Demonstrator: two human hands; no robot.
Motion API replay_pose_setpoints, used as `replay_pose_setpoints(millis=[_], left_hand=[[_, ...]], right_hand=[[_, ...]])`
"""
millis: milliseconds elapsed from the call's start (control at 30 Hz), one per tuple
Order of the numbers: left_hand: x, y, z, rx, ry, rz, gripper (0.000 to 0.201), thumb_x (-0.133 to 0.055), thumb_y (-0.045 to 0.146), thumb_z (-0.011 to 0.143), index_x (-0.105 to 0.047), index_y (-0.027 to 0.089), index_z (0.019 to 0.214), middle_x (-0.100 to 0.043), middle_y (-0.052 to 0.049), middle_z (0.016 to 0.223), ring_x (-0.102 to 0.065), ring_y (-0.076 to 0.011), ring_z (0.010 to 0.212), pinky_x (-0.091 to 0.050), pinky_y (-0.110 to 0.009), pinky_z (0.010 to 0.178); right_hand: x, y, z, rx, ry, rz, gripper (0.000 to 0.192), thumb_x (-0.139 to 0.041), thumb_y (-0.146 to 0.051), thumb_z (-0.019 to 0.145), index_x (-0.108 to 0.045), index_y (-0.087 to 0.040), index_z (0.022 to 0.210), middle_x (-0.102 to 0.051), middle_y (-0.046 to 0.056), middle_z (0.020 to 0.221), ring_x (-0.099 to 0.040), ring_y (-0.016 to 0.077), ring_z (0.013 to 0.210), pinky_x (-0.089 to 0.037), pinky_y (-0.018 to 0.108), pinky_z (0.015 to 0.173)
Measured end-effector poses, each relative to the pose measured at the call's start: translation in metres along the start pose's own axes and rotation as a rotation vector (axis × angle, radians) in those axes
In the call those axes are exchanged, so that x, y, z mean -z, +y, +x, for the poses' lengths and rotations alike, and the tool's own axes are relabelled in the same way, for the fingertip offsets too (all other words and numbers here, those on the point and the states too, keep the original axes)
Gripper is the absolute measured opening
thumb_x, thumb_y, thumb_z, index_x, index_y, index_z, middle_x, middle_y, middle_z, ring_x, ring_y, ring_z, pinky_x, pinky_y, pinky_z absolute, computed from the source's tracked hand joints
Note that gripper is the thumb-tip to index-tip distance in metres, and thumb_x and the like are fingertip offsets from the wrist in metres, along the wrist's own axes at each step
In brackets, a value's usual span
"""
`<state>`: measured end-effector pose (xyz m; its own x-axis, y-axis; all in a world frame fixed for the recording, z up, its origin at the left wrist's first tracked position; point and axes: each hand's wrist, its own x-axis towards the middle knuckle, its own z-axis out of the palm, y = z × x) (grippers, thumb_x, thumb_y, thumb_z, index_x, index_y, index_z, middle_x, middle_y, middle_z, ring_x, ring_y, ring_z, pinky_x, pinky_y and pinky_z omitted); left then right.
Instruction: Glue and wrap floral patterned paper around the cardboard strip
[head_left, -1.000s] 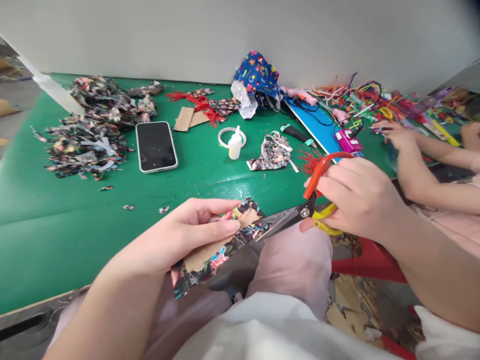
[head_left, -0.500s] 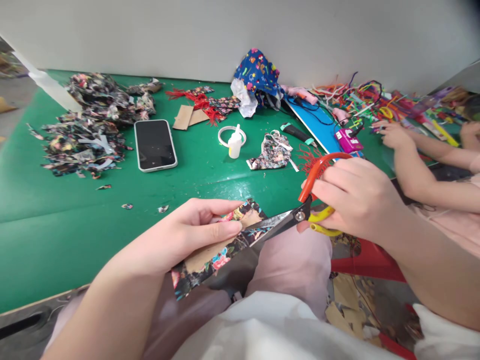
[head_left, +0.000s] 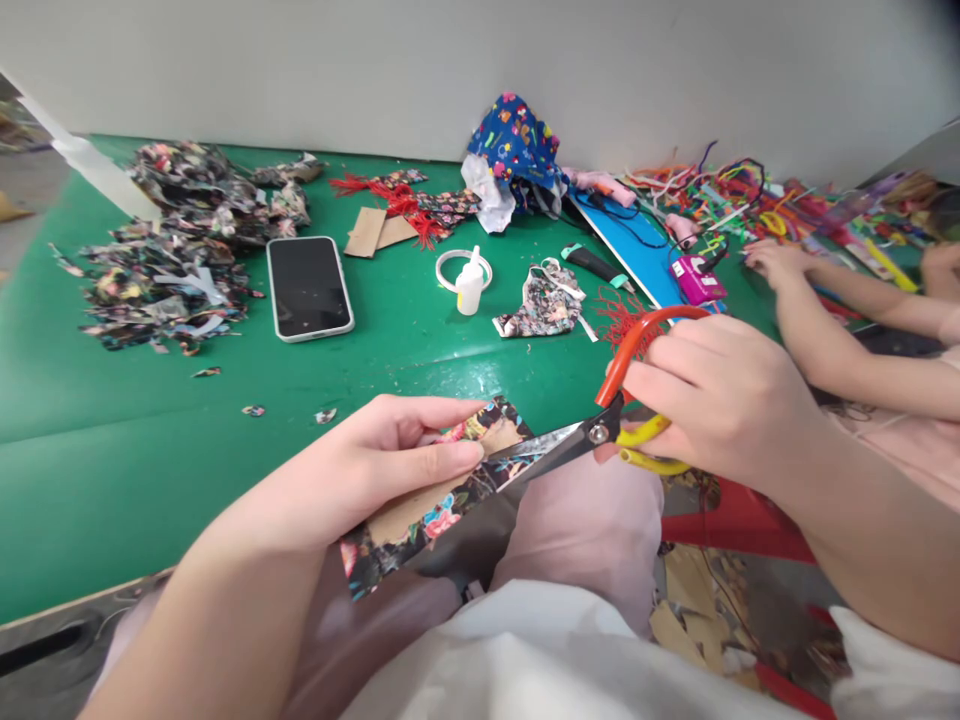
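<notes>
Head view shows us our left hand [head_left: 375,465] pinching a flowery cardboard strip [head_left: 439,495] near us, just off the near edge of the green table [head_left: 150,450]. Our right hand [head_left: 720,395] is wrapped around the scissors [head_left: 600,425], and their blades touch the right end of the strip. Farther away on the table we see a phone [head_left: 309,287], a small glue bottle [head_left: 470,285] and a pile of scraps [head_left: 172,250]. Another person's hand [head_left: 776,262] rests far right.
</notes>
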<state>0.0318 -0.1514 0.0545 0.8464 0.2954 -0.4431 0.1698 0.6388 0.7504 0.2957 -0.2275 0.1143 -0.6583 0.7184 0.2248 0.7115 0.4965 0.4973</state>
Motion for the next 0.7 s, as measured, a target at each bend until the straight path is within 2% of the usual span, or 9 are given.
replay_pose_setpoints(millis=[200,333,500,567,700], left_hand=[[0.003,-0.001,-0.001,0.002,0.003,0.051,0.043,-0.062,0.032,0.080,-0.057,0.024,0.122,-0.064,-0.001,0.074,-0.051,-0.0062,0.053,-0.039,-0.013,0.045],[0.000,0.002,0.000,0.004,0.018,0.109,0.041,-0.061,0.033,0.080,-0.058,0.024,0.120,-0.066,-0.002,0.078,-0.053,-0.0076,0.054,-0.041,-0.015,0.047],[-0.007,0.011,-0.001,0.002,0.094,0.200,0.041,-0.060,0.035,0.081,-0.059,0.021,0.119,-0.065,-0.002,0.073,-0.052,-0.0092,0.051,-0.042,-0.018,0.045],[-0.007,0.012,-0.001,-0.013,0.092,0.211,0.040,-0.060,0.035,0.081,-0.059,0.021,0.118,-0.065,-0.002,0.072,-0.052,-0.0092,0.051,-0.041,-0.017,0.045],[-0.005,0.007,-0.001,-0.056,0.105,0.256,0.041,-0.058,0.038,0.082,-0.056,0.023,0.120,-0.061,0.000,0.067,-0.050,-0.0086,0.050,-0.037,-0.015,0.041]], right_hand=[[0.001,0.001,0.000,0.013,-0.021,0.024,0.024,-0.046,-0.032,0.085,-0.056,-0.018,0.068,-0.043,0.002,0.056,-0.038,0.0173,0.062,-0.031,0.030,0.058],[0.000,0.001,0.000,0.009,-0.035,0.065,0.029,-0.046,-0.039,0.086,-0.055,-0.019,0.067,-0.044,0.002,0.057,-0.038,0.0172,0.061,-0.031,0.030,0.057],[-0.005,-0.008,-0.006,-0.042,0.000,0.312,0.031,-0.052,-0.046,0.081,-0.052,-0.018,0.067,-0.045,0.001,0.059,-0.040,0.0161,0.061,-0.034,0.030,0.058],[-0.008,-0.015,-0.008,-0.145,-0.014,0.490,0.028,-0.055,-0.041,0.080,-0.047,-0.019,0.065,-0.044,0.000,0.059,-0.039,0.0143,0.059,-0.034,0.029,0.056],[-0.018,-0.035,-0.008,-0.575,-0.140,1.104,0.029,-0.062,-0.035,0.078,-0.039,-0.020,0.068,-0.054,-0.001,0.068,-0.050,0.0115,0.060,-0.040,0.024,0.054]])
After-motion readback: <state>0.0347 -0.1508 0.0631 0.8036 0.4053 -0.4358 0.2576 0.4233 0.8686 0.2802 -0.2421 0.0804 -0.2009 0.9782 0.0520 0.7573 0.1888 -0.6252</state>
